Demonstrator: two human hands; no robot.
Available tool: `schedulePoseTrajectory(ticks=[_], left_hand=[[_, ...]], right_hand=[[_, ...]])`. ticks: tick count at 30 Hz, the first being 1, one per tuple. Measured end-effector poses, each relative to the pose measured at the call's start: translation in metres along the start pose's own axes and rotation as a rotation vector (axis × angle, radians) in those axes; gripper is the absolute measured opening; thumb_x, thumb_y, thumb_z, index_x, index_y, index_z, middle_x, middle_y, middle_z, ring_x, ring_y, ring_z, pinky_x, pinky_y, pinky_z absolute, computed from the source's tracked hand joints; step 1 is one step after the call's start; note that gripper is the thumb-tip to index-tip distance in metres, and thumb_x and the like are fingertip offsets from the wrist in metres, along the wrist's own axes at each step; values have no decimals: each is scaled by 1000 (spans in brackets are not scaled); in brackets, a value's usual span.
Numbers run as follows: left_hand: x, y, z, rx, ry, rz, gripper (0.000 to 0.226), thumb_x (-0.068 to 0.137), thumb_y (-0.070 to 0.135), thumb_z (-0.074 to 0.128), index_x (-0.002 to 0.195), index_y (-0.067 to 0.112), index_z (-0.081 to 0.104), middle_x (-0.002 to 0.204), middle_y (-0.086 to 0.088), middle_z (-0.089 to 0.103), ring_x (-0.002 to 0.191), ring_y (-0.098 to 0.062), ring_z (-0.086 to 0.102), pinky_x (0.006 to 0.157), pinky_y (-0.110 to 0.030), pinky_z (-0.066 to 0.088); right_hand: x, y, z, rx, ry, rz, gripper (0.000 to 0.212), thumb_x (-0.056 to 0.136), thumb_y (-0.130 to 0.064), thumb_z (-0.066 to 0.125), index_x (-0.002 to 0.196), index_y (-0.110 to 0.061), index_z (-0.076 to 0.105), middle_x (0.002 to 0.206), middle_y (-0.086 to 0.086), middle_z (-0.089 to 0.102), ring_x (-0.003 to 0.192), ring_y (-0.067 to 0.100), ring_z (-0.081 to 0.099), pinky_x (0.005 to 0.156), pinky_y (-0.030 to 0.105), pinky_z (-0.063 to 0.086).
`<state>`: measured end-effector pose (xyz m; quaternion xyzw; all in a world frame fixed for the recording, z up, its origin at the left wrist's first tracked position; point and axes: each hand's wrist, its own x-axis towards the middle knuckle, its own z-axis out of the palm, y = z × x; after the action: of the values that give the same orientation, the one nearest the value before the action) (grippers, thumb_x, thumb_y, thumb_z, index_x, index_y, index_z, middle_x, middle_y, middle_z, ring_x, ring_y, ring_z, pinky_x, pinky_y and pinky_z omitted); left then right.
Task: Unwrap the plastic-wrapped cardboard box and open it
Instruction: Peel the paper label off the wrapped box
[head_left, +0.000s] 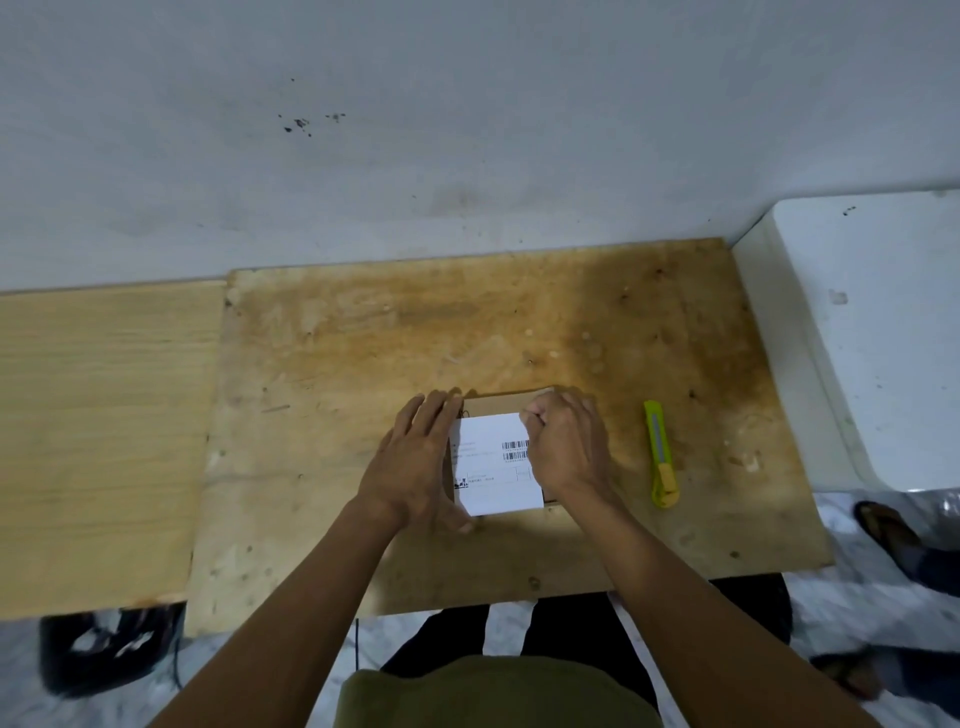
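A small cardboard box (511, 406) with a white shipping label (493, 462) sits on a worn plywood board (363, 343), between both hands — likely light, stiff, its film slippery. The left hand (415, 457) lies flat, fingers spread, against its side; the right hand (563, 441) curls closed, pinching at the label's far corner. Just beyond the right hand lies a yellow utility knife (660, 457), untouched.

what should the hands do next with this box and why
Probably pull the right hand back toward the body to peel whatever it pinches at the far right corner of the box. Its fingers are curled tight there beside the white label, the left hand lies flat bracing the box's left side, and the yellow knife lies unused on the board.
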<state>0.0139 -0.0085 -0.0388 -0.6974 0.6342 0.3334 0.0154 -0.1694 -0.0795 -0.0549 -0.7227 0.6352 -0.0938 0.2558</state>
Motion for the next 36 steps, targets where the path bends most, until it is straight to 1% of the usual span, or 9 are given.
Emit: schedulePoseTrajectory(ticks=[7, 14, 17, 20, 23, 25, 28, 32, 36], left_hand=[[0, -1, 1, -12, 10, 1, 155, 39, 61, 90, 156, 21, -4, 163, 7, -4, 149, -18, -11, 119, -49, 22], [0, -1, 0, -17, 7, -7, 154, 40, 59, 90, 157, 21, -4, 164, 6, -4, 150, -18, -11, 119, -47, 23], [-1, 0, 0, -19, 9, -4, 153, 41, 57, 91, 157, 21, -3, 164, 7, -5, 150, -17, -11, 119, -47, 23], [-2, -1, 0, -50, 9, -2, 152, 43, 55, 91, 156, 22, -4, 164, 8, -6, 150, -16, -12, 120, -47, 21], [-4, -3, 1, -115, 20, -10, 152, 42, 54, 92, 156, 24, -4, 164, 10, -8, 149, -12, -14, 119, -46, 17], [-5, -6, 3, -130, 30, -10, 153, 42, 56, 91, 157, 25, -4, 164, 9, -8, 149, -12, -13, 120, -44, 14], [-5, -10, 4, -123, 37, -3, 153, 40, 62, 89, 157, 25, -2, 164, 9, -6, 150, -15, -11, 121, -44, 14], [-3, -12, 2, -75, 38, -7, 153, 38, 67, 88, 157, 26, -1, 164, 10, -3, 150, -16, -8, 120, -48, 21], [-3, -10, 1, -56, 26, -15, 153, 38, 68, 87, 156, 28, -1, 163, 13, -3, 149, -16, -7, 118, -50, 24]], right_hand=[[0, -1, 0, -285, -78, -101, 20, 91, -18, 47, 109, -16, 56, 113, 4, 57, 113, 27, 46, 90, 41, 43], [-4, 13, -1, -253, -75, -273, 20, 79, -6, 45, 90, -20, 53, 99, -1, 52, 97, 25, 45, 77, 41, 46], [-6, 16, 0, -106, 8, -284, 15, 83, -6, 62, 80, -18, 53, 87, -4, 56, 85, 22, 46, 71, 37, 44], [-5, 16, -2, 71, 12, -245, 8, 88, -20, 63, 89, -16, 57, 88, -5, 60, 87, 19, 47, 72, 35, 41], [-4, 15, -3, 176, -14, -165, 20, 88, -23, 67, 104, -17, 57, 88, -8, 62, 90, 15, 47, 73, 31, 41], [-3, 14, -1, 134, 2, -188, 19, 87, -23, 69, 103, -16, 62, 87, -6, 63, 91, 18, 48, 73, 31, 41], [-3, 16, 2, 100, 50, -209, 5, 84, -20, 72, 82, -17, 69, 83, -9, 60, 87, 21, 49, 71, 29, 37], [-1, 23, 9, 124, 102, -266, 8, 81, -13, 75, 76, -18, 72, 82, -7, 58, 84, 18, 51, 69, 20, 34], [-5, 31, 11, 66, 144, -391, 6, 83, -13, 72, 79, -18, 73, 84, -3, 57, 82, 18, 49, 64, 33, 44]])
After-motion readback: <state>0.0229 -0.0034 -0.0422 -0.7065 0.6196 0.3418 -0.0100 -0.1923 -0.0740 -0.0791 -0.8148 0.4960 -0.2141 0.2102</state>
